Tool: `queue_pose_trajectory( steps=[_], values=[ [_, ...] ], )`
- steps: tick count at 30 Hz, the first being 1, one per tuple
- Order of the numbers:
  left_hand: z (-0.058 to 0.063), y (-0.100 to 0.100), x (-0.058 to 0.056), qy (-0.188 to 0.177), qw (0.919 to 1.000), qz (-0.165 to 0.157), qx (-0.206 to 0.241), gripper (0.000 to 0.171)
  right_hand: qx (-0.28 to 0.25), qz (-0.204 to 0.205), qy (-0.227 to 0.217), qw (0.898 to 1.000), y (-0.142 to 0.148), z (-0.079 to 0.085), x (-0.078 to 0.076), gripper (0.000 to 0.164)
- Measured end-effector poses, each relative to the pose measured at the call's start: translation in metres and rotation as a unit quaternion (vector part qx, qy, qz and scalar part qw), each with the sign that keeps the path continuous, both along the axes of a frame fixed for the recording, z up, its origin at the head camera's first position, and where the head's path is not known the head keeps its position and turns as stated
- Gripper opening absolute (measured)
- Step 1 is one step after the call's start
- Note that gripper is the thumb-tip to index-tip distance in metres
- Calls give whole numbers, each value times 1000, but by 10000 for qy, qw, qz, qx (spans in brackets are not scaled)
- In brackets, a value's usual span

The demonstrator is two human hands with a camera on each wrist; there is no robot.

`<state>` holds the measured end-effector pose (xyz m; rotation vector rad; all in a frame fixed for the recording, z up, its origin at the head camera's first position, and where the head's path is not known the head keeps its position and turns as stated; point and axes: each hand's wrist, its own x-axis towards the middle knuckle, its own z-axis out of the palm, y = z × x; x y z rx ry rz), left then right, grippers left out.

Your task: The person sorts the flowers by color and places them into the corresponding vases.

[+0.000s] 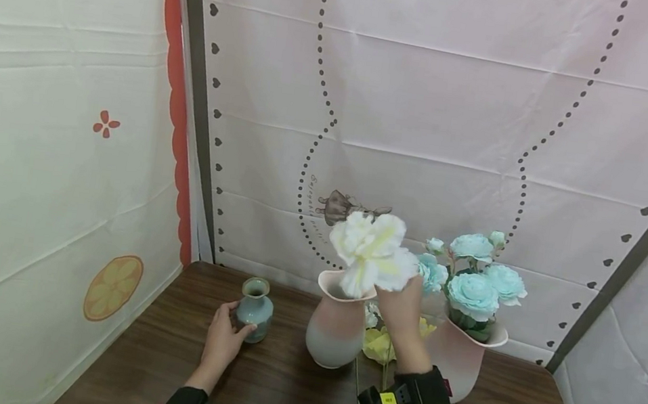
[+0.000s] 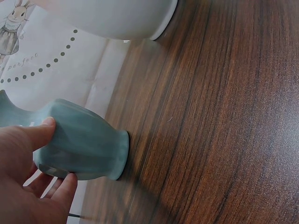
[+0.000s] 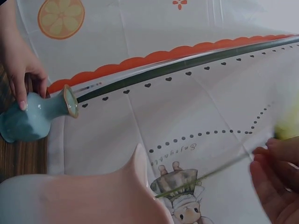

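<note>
1. You are holding the white flower (image 1: 369, 252) in your right hand (image 1: 402, 304), near the far edge of the desk (image 1: 274, 397). Its bloom is showing above the mouth of the pink-and-grey vase (image 1: 334, 330).
2. Axis: the stem (image 3: 180, 188) is slanting from your fingers down to that vase's lip; whether the tip is sitting inside, cannot tell.
3. Appearance: petals are looking ruffled, white with pale yellow-green streaks; the stem is showing thin and green.
4. Right grip: your thumb and fingers are nearly meeting, pinching the stem below the bloom.
5. Left grip: your left hand (image 1: 224, 336) is curling partway around the blue-green vase (image 1: 254, 309); it is standing toward the desk's far left corner, mouth up.
</note>
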<state>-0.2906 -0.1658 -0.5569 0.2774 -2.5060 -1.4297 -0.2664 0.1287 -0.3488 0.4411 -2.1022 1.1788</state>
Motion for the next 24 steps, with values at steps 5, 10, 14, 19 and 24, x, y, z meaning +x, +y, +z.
queue_pose_trajectory(
  steps=[5,10,14,19,24],
  values=[
    [-2,0,-1,18,10000,7,4,63,-34,188,-819,9965,4,-3,-3,17],
    [-2,1,-1,41,10000,21,16,63,-149,286,-1335,9905,11,-10,-5,21],
    [-2,1,-1,56,10000,22,9,62,-125,174,-1357,9905,18,-15,-5,22],
    [-2,2,-1,69,10000,20,-5,62,-145,-13,-1345,9908,26,-22,-5,21],
    [-2,2,0,65,10000,31,-8,63,-164,-208,-1426,9894,31,-28,-2,20]
  ],
)
